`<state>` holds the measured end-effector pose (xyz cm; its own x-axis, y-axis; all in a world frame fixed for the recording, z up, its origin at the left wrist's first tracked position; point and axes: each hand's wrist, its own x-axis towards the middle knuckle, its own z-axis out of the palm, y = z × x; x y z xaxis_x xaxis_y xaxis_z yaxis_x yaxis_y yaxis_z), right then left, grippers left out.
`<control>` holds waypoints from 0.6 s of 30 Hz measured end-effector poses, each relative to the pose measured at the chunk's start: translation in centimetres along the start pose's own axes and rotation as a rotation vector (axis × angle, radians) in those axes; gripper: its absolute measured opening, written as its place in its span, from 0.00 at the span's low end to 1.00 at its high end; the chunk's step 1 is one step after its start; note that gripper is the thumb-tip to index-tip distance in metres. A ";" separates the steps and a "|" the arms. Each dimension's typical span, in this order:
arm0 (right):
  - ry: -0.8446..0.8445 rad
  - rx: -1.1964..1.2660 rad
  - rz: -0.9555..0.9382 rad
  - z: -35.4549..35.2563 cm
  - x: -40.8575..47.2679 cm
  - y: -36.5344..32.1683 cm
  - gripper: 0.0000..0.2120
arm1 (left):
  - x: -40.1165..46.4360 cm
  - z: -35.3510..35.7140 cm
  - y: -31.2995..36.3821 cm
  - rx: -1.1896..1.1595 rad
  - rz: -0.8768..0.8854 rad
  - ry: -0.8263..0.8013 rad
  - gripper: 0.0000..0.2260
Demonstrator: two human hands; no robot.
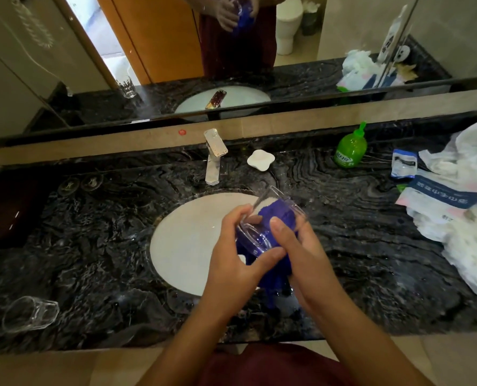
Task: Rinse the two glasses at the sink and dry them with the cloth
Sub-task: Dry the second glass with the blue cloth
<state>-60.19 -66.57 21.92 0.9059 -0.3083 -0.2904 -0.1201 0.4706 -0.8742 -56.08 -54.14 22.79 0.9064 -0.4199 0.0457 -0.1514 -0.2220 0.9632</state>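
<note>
head view takes in the dark marbled counter (357, 246) first, white sink (187, 240) sunk in its middle, mirror (231, 51) running along the back. over the sink's right edge, drying looks to be the step in hand: left hand (231, 263) curls round the base of a glass (262, 218) tipped on its side, thumb hooked along the bottom rim, while right hand (301, 254) grips the blue cloth (279, 215) that's wrapped against and seemingly stuffed into the glass. second glass (30, 316) lies on its side at the counter's near left corner, well apart; whether it's dry i can't tell. next move, by my reckoning, calls for turning the glass against the cloth, then setting it down and reaching left for the other. tap (213, 157) shows no water running. white wrappers (460, 218) heap at right, one with a blue band of chinese print seen upside down, not legible from here. green bottle (350, 147) carries a label too small to read. white dish (260, 160) beside the tap.
</note>
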 end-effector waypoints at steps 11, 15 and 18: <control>0.108 0.064 0.002 -1.2 0.2 -3.1 0.12 | 1.6 -3.9 -0.9 -0.721 -0.190 0.089 0.34; -0.016 -0.116 -0.217 -1.8 0.6 -6.1 0.12 | 1.3 -4.4 -0.7 -0.893 -0.309 -0.024 0.34; -0.260 0.110 -0.282 -1.5 0.1 -7.8 0.11 | 1.0 -3.6 -1.1 -0.854 -0.344 -0.059 0.27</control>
<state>-59.75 -71.47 28.12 0.9714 -0.2252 0.0757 0.1796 0.4874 -0.8545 -53.59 -51.11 22.70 0.8226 -0.5002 -0.2704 0.4862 0.3723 0.7906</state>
